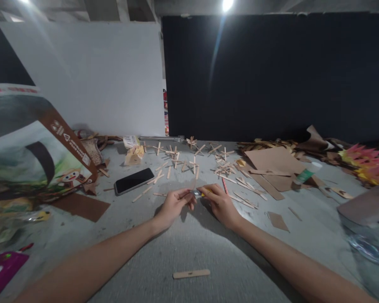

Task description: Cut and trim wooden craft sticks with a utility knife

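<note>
My left hand (177, 204) is closed, thumb and fingers pinched on a thin light-brown piece that looks like a wooden craft stick (194, 184). Close beside it, my right hand (219, 203) wraps round a small yellow craft knife (204, 193). The knife's metal blade (196, 192) points left, at the left fingertips; whether it touches the stick I cannot tell. Most of the yellow handle is hidden by the fingers. In front of me a single craft stick (191, 274) lies flat on the grey table (145, 261).
Crossed craft sticks (177, 160) and loose ones (243, 200) lie beyond my hands. A phone (134, 181) is at left, near a large printed bag (41, 143). To the right are cardboard sheets (271, 162), a glue stick (308, 172) and a pinkish cylinder (363, 206).
</note>
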### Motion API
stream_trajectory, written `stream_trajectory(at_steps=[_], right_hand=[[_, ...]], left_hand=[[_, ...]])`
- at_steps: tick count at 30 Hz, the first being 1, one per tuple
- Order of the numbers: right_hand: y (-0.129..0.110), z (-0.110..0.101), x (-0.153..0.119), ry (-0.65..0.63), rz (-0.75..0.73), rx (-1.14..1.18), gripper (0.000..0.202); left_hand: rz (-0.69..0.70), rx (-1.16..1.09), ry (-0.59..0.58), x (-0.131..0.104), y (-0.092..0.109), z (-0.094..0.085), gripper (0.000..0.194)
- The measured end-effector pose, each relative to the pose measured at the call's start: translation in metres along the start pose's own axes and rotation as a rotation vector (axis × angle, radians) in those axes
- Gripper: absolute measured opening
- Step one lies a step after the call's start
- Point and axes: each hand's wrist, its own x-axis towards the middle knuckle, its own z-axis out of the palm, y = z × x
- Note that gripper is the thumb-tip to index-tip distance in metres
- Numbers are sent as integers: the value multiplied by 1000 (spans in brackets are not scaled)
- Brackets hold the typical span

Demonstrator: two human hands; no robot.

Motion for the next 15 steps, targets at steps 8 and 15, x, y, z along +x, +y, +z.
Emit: stream_trajectory(at_steps=[8,15], right_hand=[[2,-1,-1,-11,11,-19,64],[3,0,-2,-13,35,-42,61]], left_hand=[[17,-13,-31,0,0,0,42],[-26,49,-68,0,-1,-3,41]])
